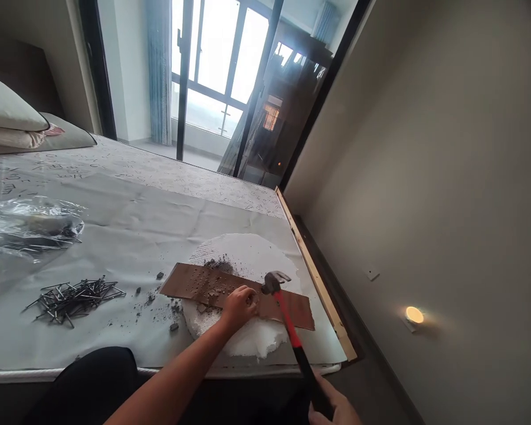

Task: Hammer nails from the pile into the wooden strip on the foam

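Observation:
A brown board point(194, 283), studded with nail holes, lies across a round white foam block point(248, 260) on the bed. My left hand point(239, 306) rests on the board with its fingers pinched together; what they hold is too small to see. My right hand point(331, 407), at the bottom edge, grips the black end of a red-handled claw hammer point(287, 321). The hammer's head point(274, 280) hovers just right of my left fingers, above the board.
A pile of loose dark nails point(75, 298) lies to the left on the grey sheet point(128, 224). A clear plastic bag point(26, 227) sits further left. Dark crumbs dot the sheet by the board. A wooden bed rail point(318, 283) runs along the right, beside the wall.

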The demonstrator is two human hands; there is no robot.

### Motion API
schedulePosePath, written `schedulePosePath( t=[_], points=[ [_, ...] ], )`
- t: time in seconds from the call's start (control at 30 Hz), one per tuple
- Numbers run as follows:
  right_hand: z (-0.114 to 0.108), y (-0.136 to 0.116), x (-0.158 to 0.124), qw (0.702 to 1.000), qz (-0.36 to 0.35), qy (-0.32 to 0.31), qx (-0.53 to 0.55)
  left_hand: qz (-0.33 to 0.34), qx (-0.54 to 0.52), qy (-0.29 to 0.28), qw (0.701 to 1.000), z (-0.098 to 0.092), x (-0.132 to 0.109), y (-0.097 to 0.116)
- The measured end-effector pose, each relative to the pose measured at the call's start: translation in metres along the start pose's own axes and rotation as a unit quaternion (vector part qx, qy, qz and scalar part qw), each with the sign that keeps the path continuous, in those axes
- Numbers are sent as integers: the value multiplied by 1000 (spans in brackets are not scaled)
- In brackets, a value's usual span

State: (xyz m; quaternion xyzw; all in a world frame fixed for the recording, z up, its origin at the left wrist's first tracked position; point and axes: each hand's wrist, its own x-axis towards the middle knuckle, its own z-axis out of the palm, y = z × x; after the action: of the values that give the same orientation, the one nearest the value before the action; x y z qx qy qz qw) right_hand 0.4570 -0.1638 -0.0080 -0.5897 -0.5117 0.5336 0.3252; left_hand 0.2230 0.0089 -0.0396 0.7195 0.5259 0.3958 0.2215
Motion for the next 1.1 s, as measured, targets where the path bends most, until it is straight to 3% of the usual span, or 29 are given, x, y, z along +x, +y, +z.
schedulePosePath(
  t=[0.17,0.33,0.47,0.6,0.77,0.97,1.1],
  points=[
    [18,-7,9,1000,-29,8,-4,-29,-74,58,995,-4,0,-3],
    [18,-21,4,997,30,-48,53,-41,-74,70,994,-5,3,-4],
    [22,-39,0,994,25,-28,102,-24,-51,75,996,-10,8,-2],
    [26,-53,2,984,14,-54,171,33,-30,78,996,-12,17,-3],
    [26,-55,2,980,-12,-50,193,156,7,90,984,-15,19,5],
    [29,-47,-2,983,28,-37,175,239,94,83,963,-49,2,9],
    [24,-54,6,997,-43,2,58,209,185,81,957,-82,-6,-8]
  ],
)
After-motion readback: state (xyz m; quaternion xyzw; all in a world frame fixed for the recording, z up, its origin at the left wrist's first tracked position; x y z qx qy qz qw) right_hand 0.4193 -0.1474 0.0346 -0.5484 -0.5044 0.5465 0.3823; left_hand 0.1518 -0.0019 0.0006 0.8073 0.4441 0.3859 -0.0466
